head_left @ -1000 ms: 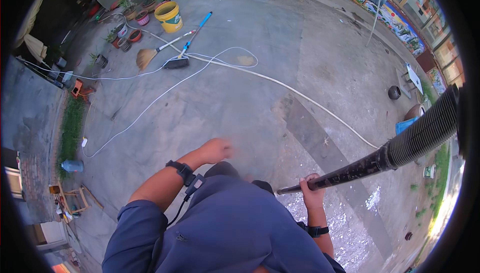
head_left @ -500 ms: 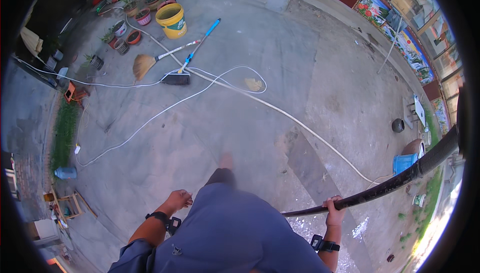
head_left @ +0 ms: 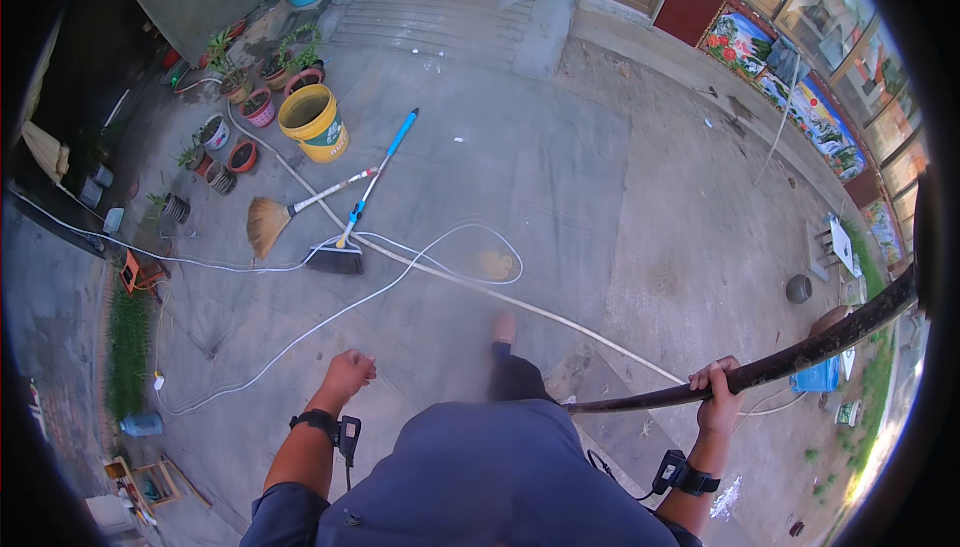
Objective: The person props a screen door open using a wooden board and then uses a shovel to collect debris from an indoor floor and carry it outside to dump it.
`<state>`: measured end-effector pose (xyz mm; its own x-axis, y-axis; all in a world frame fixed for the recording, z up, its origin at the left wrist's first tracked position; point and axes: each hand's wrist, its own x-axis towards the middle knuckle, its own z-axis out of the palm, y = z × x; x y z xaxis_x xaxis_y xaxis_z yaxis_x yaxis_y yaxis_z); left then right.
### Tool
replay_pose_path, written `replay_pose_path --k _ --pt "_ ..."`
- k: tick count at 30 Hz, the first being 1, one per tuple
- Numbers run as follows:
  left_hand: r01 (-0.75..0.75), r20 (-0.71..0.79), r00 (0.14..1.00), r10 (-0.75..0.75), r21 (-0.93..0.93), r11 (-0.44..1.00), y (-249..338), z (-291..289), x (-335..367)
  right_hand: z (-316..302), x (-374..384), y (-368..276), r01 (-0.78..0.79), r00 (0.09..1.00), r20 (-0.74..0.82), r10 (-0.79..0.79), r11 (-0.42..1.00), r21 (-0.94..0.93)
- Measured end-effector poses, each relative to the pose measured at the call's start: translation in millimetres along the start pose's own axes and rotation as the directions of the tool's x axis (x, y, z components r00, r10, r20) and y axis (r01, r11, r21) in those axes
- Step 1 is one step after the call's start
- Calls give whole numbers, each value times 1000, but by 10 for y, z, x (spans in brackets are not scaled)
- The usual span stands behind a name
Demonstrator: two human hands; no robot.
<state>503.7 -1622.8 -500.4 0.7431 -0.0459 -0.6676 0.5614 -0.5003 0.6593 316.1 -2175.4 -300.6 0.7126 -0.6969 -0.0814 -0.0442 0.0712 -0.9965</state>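
Observation:
My right hand [head_left: 716, 393] is wrapped round a long dark pole [head_left: 810, 345] with a worn, mottled surface. The pole runs beside my body at hip height. Its one end passes behind my shirt and its other leaves at the right rim, so neither end shows. On the other side, my left hand [head_left: 348, 375] hangs with its fingers loosely curled and nothing visible in them. Ahead on the concrete lie a straw broom [head_left: 266, 225] and a black-bristled push broom [head_left: 338, 259] with a blue-and-white handle, their handles crossing.
A white cable [head_left: 300, 335] loops over the ground. A pale hose [head_left: 560, 317] crosses my path. At the far left stand a yellow bucket [head_left: 322, 132] and several potted plants [head_left: 258, 107]. A dark round pot [head_left: 798, 289] and a blue container [head_left: 816, 375] are at the right.
I have stepped forward; one foot now shows ahead, and the brooms and bucket sit lower in view. My left hand has swung a little forward. My right hand still holds the pole.

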Motion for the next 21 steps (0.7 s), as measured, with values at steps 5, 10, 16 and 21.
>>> replay_pose_path --k 5,10,16,21 --pt "114 -53 991 -123 -161 980 465 178 238 610 1175 -182 41 996 71 -46 996 78" --pt "228 -26 971 -238 -210 951 1008 241 511 1228 2194 -310 101 984 142 -111 992 78" --pt "250 10 967 -253 -201 947 1665 152 1305 1967 3103 -442 165 965 197 -172 985 54" --pt "276 76 961 -266 -176 945 2117 -79 2446 2656 3936 -425 193 962 206 -179 980 -50"
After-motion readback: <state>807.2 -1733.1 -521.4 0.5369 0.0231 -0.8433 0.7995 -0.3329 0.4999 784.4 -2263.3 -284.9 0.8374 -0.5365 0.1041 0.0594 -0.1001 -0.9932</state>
